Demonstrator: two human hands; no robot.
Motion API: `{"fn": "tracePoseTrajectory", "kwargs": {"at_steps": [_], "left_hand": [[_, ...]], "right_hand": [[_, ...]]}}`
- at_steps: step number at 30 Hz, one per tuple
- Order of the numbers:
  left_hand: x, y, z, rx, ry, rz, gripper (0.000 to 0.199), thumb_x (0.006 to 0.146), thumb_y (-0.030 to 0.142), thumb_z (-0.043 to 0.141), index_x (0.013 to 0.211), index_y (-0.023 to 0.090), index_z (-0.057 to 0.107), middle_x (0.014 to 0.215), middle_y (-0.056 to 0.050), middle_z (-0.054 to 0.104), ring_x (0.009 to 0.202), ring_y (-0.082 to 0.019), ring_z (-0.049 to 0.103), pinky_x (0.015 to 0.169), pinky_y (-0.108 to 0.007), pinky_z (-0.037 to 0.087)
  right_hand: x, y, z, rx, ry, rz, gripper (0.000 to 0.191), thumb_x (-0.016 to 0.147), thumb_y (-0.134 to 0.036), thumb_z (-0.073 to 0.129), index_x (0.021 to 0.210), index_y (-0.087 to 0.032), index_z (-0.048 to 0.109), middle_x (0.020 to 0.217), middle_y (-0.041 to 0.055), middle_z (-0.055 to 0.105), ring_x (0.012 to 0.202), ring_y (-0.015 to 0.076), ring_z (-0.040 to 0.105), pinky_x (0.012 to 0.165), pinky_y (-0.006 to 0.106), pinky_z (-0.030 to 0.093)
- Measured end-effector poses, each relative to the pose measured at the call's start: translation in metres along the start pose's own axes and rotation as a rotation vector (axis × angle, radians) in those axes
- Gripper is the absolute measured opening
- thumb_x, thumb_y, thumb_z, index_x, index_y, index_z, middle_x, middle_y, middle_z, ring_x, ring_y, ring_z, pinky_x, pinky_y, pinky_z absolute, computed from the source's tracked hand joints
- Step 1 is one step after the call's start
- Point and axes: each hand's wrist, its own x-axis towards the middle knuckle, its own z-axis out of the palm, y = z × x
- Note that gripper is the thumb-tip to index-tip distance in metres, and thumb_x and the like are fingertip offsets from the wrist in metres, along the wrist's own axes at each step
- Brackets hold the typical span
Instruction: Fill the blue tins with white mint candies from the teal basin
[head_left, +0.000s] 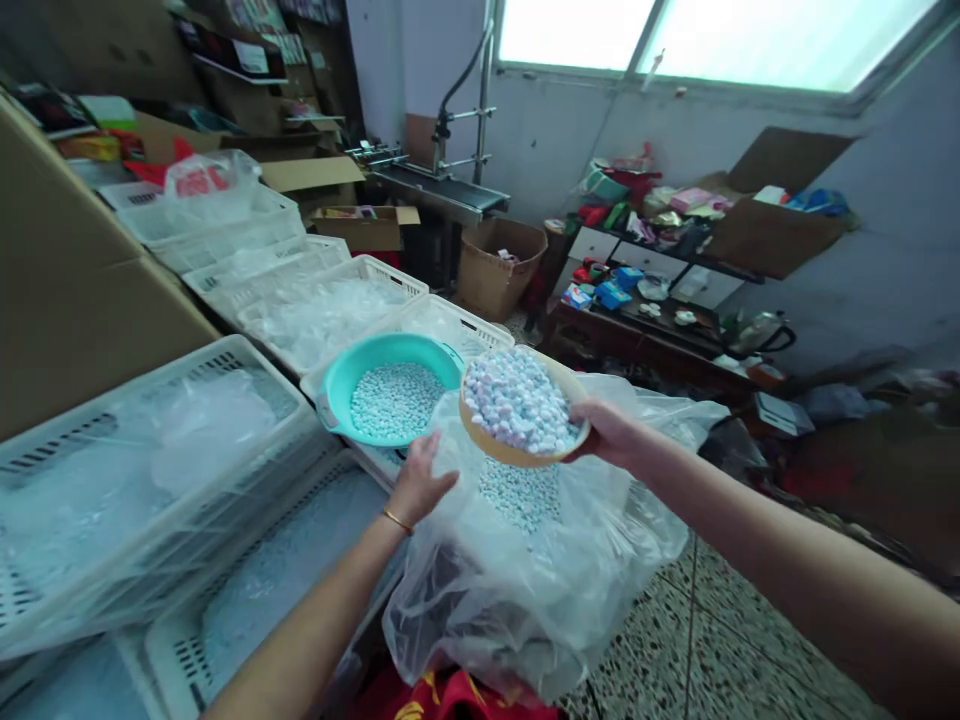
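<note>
My right hand grips the right rim of a yellowish bowl, which is heaped with small pale blue and white pieces. The bowl hangs over a large clear plastic bag with more such pieces inside. To the left, a turquoise basin holds a layer of similar pieces and rests on white crates. My left hand is at the basin's lower right edge, fingers spread, with nothing held; whether it touches the bag's edge is unclear.
White plastic crates with clear bags in them line the left side. A cardboard sheet stands at the far left. Beyond are an open carton, a small conveyor and a cluttered low table. Speckled floor shows at lower right.
</note>
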Motion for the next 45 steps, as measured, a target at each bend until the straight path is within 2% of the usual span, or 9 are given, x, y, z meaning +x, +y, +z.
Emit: {"fn": "tracePoseTrajectory", "kwargs": {"at_steps": [7,11,16,22,27,32,35,39,45], "left_hand": [[-0.033,-0.006,-0.002,-0.217,-0.122,-0.097,0.065,0.062,0.018,0.056,0.126,0.016,0.042,0.121,-0.013,0.045,0.115,-0.027,0.039,0.1,-0.044,0.03],[-0.04,-0.008,-0.007,-0.305,-0.151,-0.129,0.064,0.061,0.013,0.05,0.125,0.013,0.044,0.118,-0.013,0.045,0.112,-0.023,0.042,0.099,-0.038,0.033],[-0.044,-0.012,-0.009,-0.343,-0.179,-0.2,0.066,0.06,0.012,0.05,0.125,0.018,0.045,0.118,-0.01,0.046,0.112,-0.023,0.043,0.099,-0.037,0.034],[-0.042,-0.013,-0.005,-0.361,-0.122,-0.158,0.065,0.061,0.011,0.05,0.125,0.02,0.045,0.113,-0.009,0.049,0.109,-0.023,0.044,0.099,-0.039,0.034],[-0.031,-0.013,-0.003,-0.388,-0.028,-0.158,0.056,0.067,0.012,0.043,0.122,0.018,0.048,0.098,-0.008,0.055,0.08,-0.016,0.053,0.077,-0.034,0.047],[-0.01,0.003,-0.006,-0.641,-0.043,-0.342,0.056,0.067,0.015,0.043,0.123,0.015,0.046,0.093,-0.005,0.057,0.044,-0.003,0.04,0.043,-0.019,0.038],[0.001,0.024,-0.007,-0.778,-0.028,-0.413,0.059,0.063,0.016,0.048,0.122,0.013,0.046,0.087,-0.003,0.058,0.042,-0.001,0.037,0.039,-0.015,0.031],[0.008,0.057,-0.009,-0.915,-0.04,-0.461,0.063,0.057,0.016,0.055,0.12,0.013,0.048,0.083,0.0,0.057,0.041,0.0,0.033,0.036,-0.014,0.026],[-0.006,0.074,-0.016,-0.948,-0.022,-0.505,0.066,0.058,0.02,0.061,0.122,0.016,0.047,0.079,0.002,0.056,0.042,0.0,0.033,0.039,-0.015,0.026]], "right_hand": [[0.101,-0.075,0.098,-0.493,0.226,-0.382,0.054,0.072,-0.012,0.038,0.125,-0.015,0.035,0.088,0.0083,0.058,0.068,0.0167,0.058,0.06,0.034,0.051],[0.15,-0.071,0.162,-1.017,0.439,-0.642,0.06,0.079,-0.01,0.031,0.137,-0.019,0.019,0.105,0.0134,0.053,0.086,0.0219,0.055,0.073,0.036,0.046],[0.173,-0.055,0.196,-1.391,0.294,-0.909,0.055,0.085,-0.013,0.02,0.137,-0.029,0.017,0.122,0.0155,0.04,0.102,0.0275,0.045,0.069,0.035,0.044],[0.154,-0.093,0.176,-1.4,0.364,-1.131,0.06,0.084,-0.012,0.025,0.136,-0.037,0.011,0.134,0.0099,0.03,0.121,0.0342,0.025,0.077,0.042,0.042],[0.088,-0.102,0.097,-1.024,0.687,-1.004,0.061,0.078,-0.009,0.03,0.136,-0.028,0.021,0.134,0.0087,0.033,0.116,0.0303,0.036,0.079,0.045,0.044],[0.002,0.003,-0.022,-0.653,0.774,-0.613,0.064,0.068,-0.012,0.038,0.13,-0.023,0.031,0.108,0.0058,0.055,0.091,0.0215,0.054,0.077,0.038,0.046],[-0.026,0.094,-0.053,-0.565,0.665,-0.339,0.062,0.063,-0.012,0.038,0.124,-0.018,0.039,0.097,0.0058,0.059,0.086,0.0201,0.056,0.074,0.032,0.047],[-0.003,0.167,-0.032,-0.701,0.552,-0.116,0.061,0.066,-0.009,0.036,0.126,-0.015,0.037,0.105,0.0089,0.058,0.089,0.0197,0.056,0.078,0.03,0.045],[0.115,0.145,0.0,-1.11,0.655,-0.249,0.05,0.081,-0.009,0.028,0.131,-0.018,0.032,0.121,0.0154,0.046,0.104,0.024,0.048,0.071,0.032,0.046]]}}
